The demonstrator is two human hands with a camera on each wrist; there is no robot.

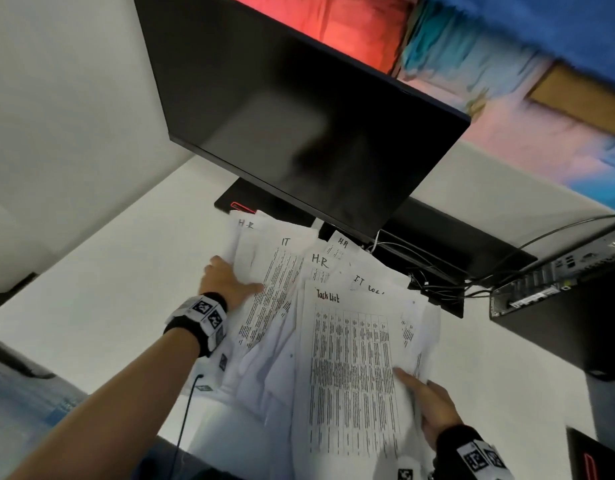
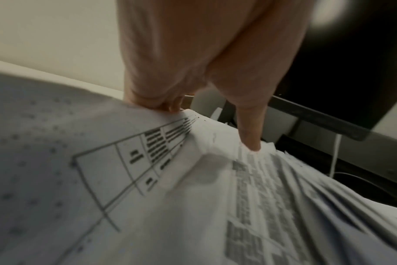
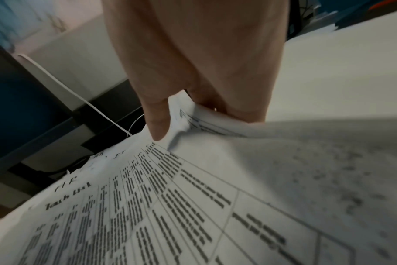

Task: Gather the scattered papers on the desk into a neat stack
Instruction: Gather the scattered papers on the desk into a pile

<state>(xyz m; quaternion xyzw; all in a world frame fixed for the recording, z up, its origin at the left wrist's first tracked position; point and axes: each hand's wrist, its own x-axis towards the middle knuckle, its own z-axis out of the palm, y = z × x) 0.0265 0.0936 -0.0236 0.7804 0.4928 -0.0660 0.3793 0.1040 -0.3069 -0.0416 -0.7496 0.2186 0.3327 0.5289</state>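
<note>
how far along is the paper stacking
Done: the papers are pulled into one overlapping pile in front of the monitor. In hand: the left hand and right hand each grip a side of it. Left: sheets fan out at different angles, so edges need squaring.

This is an office workstation. A dark monitor (image 1: 299,109) stands on a white table (image 1: 102,289), with a black desktop computer (image 1: 558,296) and its cables (image 1: 437,282) at the right of the frame. Printed sheets headed "H.R", "IT" and "Task List" form a pile of papers (image 1: 333,323) in the lower centre.
</note>
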